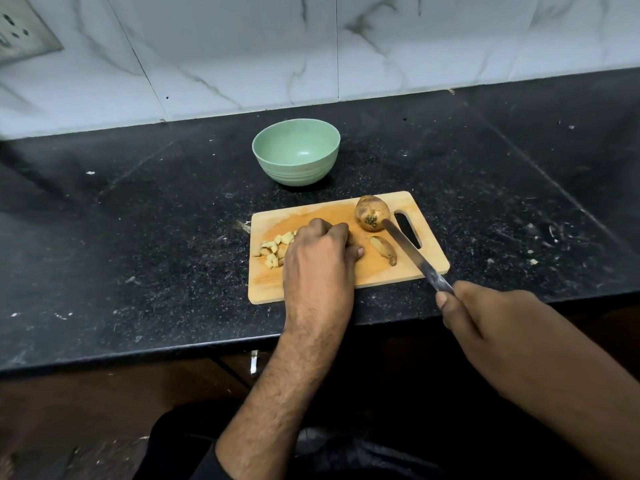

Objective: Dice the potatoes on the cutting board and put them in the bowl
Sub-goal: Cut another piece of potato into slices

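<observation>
While the green bowl (pixel 296 152) is sitting on the black counter (pixel 138 237) just beyond the board with nothing visible inside it, the job is looking roughly part-way done, to my eye. A small heap of diced potato pieces (pixel 275 249) is lying at the left end of the wooden cutting board (pixel 311 289), and none of it is in the bowl yet. The left hand (pixel 320 261) is resting knuckles-up in the middle of the board, its fingers curled down over something I cannot make out, so I cannot tell whether it is holding a piece. The right hand (pixel 485 317) is gripping the handle of a knife (pixel 412 252), whose blade is angling across the board's right side with its tip close by a whole unpeeled potato (pixel 371 213) at the far corner. A long slice (pixel 383 249) is lying between the left hand and the blade. So the whole potato and that slice are waiting to be cut, then everything needs carrying over. Nothing is standing between board and bowl; a wall socket (pixel 24 32) is showing on the marble tiles.
</observation>
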Motion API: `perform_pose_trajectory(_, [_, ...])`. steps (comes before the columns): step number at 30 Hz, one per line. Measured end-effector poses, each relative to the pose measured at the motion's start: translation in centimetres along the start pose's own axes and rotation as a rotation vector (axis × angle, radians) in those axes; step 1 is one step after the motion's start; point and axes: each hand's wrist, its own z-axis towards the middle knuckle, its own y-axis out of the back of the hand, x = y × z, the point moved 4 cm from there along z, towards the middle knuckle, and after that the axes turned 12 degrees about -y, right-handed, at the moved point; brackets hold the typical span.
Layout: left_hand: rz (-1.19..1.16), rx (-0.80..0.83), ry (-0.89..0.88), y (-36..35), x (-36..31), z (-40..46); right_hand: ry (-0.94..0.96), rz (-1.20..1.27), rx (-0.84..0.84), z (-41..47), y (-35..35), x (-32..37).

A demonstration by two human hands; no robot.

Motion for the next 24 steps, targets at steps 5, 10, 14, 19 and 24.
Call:
perform_pose_trajectory(5, [0.033, 0.001, -0.124, -0.8, -1.8, -0.4, -0.055, -0.075, 0.022, 0.0, 0.0, -0.7])
perform_pose_trajectory(10, [0.028, 0.071, -0.158, -1.7, -2.5, -0.2, -0.046, -0.065, 0.077, 0.0, -1.2, -0.2])
perform_pose_trajectory(14, [0.017, 0.068, -0.173, -1.3, -1.6, -0.4, -0.022, -0.052, 0.073, -0.2, -1.6, 0.6])
perform_pose_trajectory(19, [0.016, 0.103, -0.179, -0.9, -0.8, -0.6, -0.004, -0.036, 0.075, -0.1, -1.6, 1.1])
perform_pose_trajectory(24, [-0.061, 0.099, -0.139, -1.1, -0.3, -0.6, 0.008, 0.037, 0.065, -0.4, -1.1, 1.1])
